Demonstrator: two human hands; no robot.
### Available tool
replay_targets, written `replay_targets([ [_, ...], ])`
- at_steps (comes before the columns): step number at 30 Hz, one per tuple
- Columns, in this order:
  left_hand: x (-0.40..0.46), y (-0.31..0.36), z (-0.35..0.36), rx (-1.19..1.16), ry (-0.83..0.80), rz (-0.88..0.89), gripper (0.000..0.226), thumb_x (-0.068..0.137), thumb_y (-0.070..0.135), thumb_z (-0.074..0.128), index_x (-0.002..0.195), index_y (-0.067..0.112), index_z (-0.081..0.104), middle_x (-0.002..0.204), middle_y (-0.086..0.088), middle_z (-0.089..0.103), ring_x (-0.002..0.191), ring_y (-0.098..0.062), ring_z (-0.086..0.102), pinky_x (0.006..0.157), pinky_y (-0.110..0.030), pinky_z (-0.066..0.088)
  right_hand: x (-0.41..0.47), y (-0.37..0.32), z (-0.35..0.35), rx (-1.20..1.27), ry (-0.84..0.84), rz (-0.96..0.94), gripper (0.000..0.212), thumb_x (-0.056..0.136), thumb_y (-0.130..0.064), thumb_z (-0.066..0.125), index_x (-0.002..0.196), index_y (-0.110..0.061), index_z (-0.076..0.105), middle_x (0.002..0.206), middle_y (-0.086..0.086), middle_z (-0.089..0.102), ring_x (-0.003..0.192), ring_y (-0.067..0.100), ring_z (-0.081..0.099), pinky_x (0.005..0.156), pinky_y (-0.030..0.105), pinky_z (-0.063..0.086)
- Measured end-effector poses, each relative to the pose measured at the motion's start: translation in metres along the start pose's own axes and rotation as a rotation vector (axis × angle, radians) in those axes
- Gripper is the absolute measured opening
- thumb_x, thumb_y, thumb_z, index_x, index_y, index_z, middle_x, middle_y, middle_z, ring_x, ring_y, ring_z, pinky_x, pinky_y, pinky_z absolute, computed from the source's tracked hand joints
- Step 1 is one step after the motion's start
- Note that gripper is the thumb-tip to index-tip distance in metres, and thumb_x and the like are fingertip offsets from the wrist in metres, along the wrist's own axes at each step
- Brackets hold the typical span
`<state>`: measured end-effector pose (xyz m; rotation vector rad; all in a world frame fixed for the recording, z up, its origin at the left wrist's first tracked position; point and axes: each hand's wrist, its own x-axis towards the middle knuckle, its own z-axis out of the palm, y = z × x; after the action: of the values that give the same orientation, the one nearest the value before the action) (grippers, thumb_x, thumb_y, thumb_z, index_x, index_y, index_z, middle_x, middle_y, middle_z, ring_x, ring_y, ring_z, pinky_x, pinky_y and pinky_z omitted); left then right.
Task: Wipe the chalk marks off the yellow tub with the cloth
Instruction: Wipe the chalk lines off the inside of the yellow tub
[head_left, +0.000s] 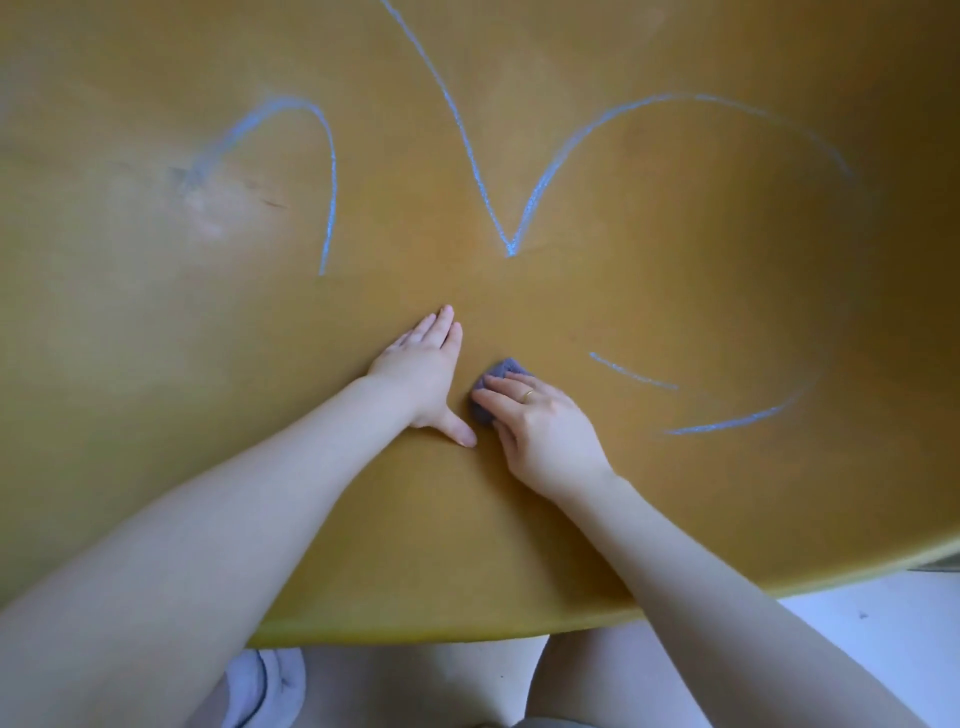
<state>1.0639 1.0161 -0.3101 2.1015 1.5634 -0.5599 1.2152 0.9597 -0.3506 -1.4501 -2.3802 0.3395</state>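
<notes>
Left grip (423, 371) flat, right grip (540, 423) curled

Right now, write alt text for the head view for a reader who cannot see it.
A person's right hand presses a small grey-blue cloth against a yellow tub, while the left hand lies flat beside it. Pale blue chalk marks loop above the hands, with two short strokes to the right.

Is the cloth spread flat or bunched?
Bunched. The cloth is a small wad under the right hand, only its purple edge showing.
</notes>
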Motion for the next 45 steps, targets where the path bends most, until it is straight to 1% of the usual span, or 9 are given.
replay_targets([
  [5,0.0,0.012,0.009,-0.02,0.041,-0.061,0.137,0.058,0.071,0.068,0.147,0.006,-0.013,0.154,-0.006,-0.025,0.144,-0.018,-0.014,0.116,-0.031,0.005,0.044,0.069,-0.04,-0.132,0.001,0.196,0.027,0.081,0.001,0.054,0.102,-0.009,0.067,0.114,0.006,0.064,0.112,0.026,0.053,0.079,0.035,0.048],
  [8,0.003,0.014,0.011,-0.042,0.05,-0.077,0.139,0.056,0.071,0.069,0.147,0.006,-0.014,0.153,-0.006,-0.026,0.144,-0.017,-0.015,0.116,-0.031,0.006,0.063,0.097,-0.051,-0.197,0.073,0.294,0.022,0.08,0.001,0.047,0.089,-0.011,0.063,0.101,0.004,0.062,0.104,0.024,0.05,0.071,0.031,0.044],
  [12,0.004,0.016,0.009,-0.049,0.041,-0.095,0.139,0.057,0.07,0.07,0.147,0.006,-0.014,0.153,-0.005,-0.026,0.143,-0.017,-0.016,0.116,-0.031,0.007,0.042,0.067,-0.025,-0.156,0.117,0.215,0.033,0.063,0.001,0.048,0.087,-0.005,0.07,0.096,0.016,0.069,0.094,0.037,0.063,0.081,0.045,0.051],
  [17,0.001,0.022,0.003,-0.033,0.024,-0.118,0.139,0.056,0.069,0.07,0.147,0.004,-0.012,0.154,-0.006,-0.024,0.144,-0.017,-0.014,0.116,-0.03,0.009,-0.021,0.01,-0.01,-0.012,-0.003,0.057,0.035,0.069,-0.009,0.046,0.092,-0.009,0.071,0.101,0.011,0.07,0.094,0.032,0.066,0.081,0.04,0.051],
  [26,0.003,0.021,0.006,-0.046,0.013,-0.139,0.135,0.059,0.067,0.07,0.147,0.008,-0.014,0.153,-0.002,-0.026,0.144,-0.015,-0.015,0.116,-0.032,0.009,0.034,0.12,-0.071,-0.273,-0.014,0.205,0.028,0.08,0.003,0.052,0.103,-0.005,0.065,0.117,0.013,0.062,0.114,0.032,0.051,0.088,0.036,0.04],
  [33,0.001,0.021,0.007,-0.02,0.006,-0.142,0.138,0.059,0.072,0.067,0.146,0.007,-0.017,0.153,-0.004,-0.028,0.143,-0.016,-0.016,0.116,-0.031,0.005,-0.034,0.011,-0.016,-0.102,-0.061,0.078,0.045,0.066,-0.009,0.036,0.096,-0.006,0.069,0.102,0.015,0.069,0.092,0.035,0.065,0.079,0.043,0.051],
  [37,0.003,0.014,0.007,-0.056,0.026,-0.111,0.135,0.061,0.07,0.067,0.147,0.008,-0.016,0.153,-0.002,-0.028,0.144,-0.015,-0.015,0.116,-0.033,0.009,-0.03,0.018,-0.025,-0.093,-0.119,0.037,0.04,0.071,-0.006,0.049,0.105,-0.013,0.067,0.112,0.009,0.067,0.103,0.031,0.063,0.081,0.041,0.05],
  [41,0.001,0.009,0.016,-0.088,0.066,-0.085,0.131,0.063,0.068,0.067,0.148,0.01,-0.014,0.154,-0.001,-0.025,0.144,-0.014,-0.014,0.116,-0.032,0.007,-0.021,0.072,-0.048,-0.318,-0.171,0.17,0.039,0.093,-0.01,0.038,0.129,-0.019,0.051,0.14,0.002,0.045,0.131,0.024,0.038,0.098,0.036,0.033],
  [45,0.004,0.009,0.016,-0.091,0.091,-0.064,0.131,0.062,0.068,0.068,0.148,0.009,-0.012,0.154,-0.002,-0.024,0.144,-0.015,-0.013,0.116,-0.031,0.007,-0.007,0.11,-0.07,-0.357,0.033,0.441,0.038,0.087,-0.001,0.045,0.12,-0.013,0.059,0.132,0.007,0.054,0.126,0.029,0.042,0.099,0.038,0.033],
])
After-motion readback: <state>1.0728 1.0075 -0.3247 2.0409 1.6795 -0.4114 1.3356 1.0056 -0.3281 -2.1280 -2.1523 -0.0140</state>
